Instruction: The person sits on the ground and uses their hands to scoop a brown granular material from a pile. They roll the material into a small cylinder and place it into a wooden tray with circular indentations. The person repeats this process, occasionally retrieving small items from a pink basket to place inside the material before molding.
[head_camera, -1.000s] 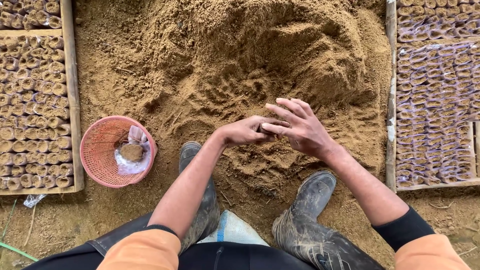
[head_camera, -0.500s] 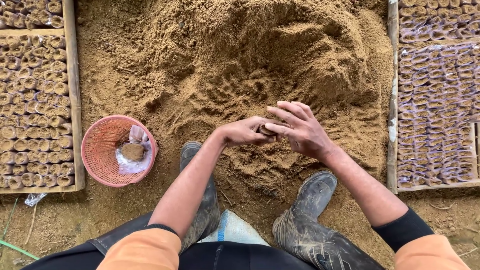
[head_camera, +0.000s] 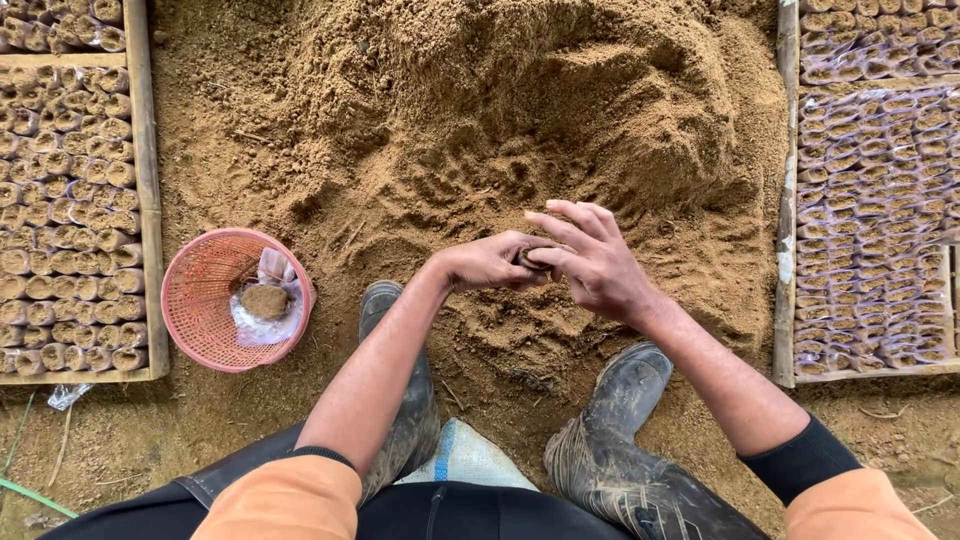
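Note:
My left hand (head_camera: 487, 263) is closed around a small soil-filled seedling pouch (head_camera: 527, 258), of which only a dark sliver shows between the hands. My right hand (head_camera: 592, 260) meets it from the right, thumb and forefinger pressing on the pouch's top while the other fingers spread upward. Both hands hover just above the near slope of a big heap of brown sandy soil (head_camera: 520, 110). Finger marks score the soil just beyond the hands.
A pink plastic basket (head_camera: 196, 300) holding clear pouches and a lump of soil sits at left. Wooden-framed beds of filled pouches lie at the left (head_camera: 70, 200) and right (head_camera: 870, 200). My muddy black boots (head_camera: 610, 420) stand below, astride a blue-white sack (head_camera: 465, 458).
My right hand's fingers have curled in slightly and pressed closer onto the pouch. The left hand has barely moved.

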